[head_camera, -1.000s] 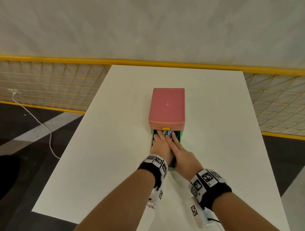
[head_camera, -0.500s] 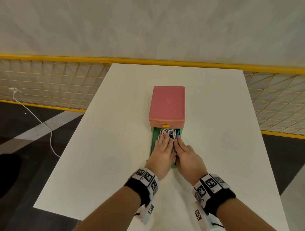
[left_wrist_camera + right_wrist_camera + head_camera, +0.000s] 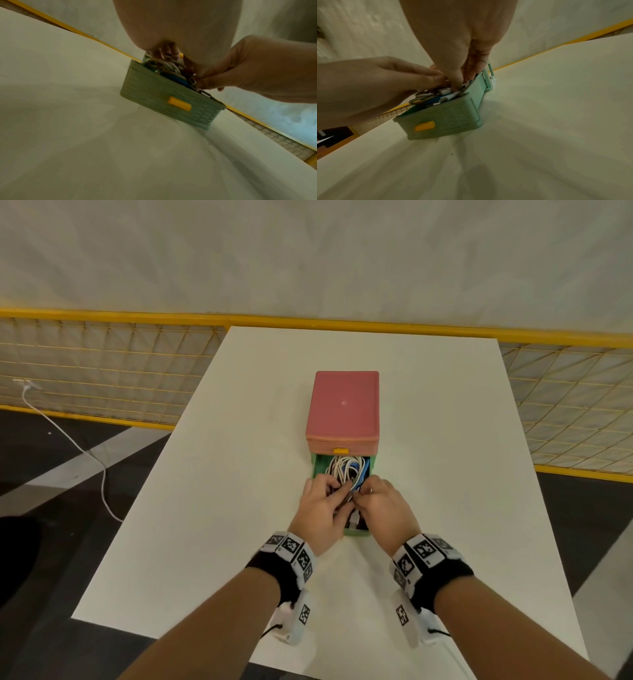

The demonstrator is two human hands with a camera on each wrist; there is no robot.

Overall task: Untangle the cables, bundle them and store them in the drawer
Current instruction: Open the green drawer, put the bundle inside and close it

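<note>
While the white tabletop (image 3: 239, 474) carries the pink box (image 3: 343, 405), its green drawer (image 3: 164, 102) stands pulled out, cables (image 3: 346, 469) heaped above its rim. Left hand (image 3: 320, 513) and right hand (image 3: 385, 508) pinch strands with curled fingers (image 3: 453, 81); protruding plugs could jam closing.

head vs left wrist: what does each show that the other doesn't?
Head only: the pink cabinet top, white table edges, both wristbands, white and blue cables coiled at the drawer's back.
Left wrist only: the green drawer front with its yellow handle.
Both: left hand and right hand at the cables in the open drawer.
</note>
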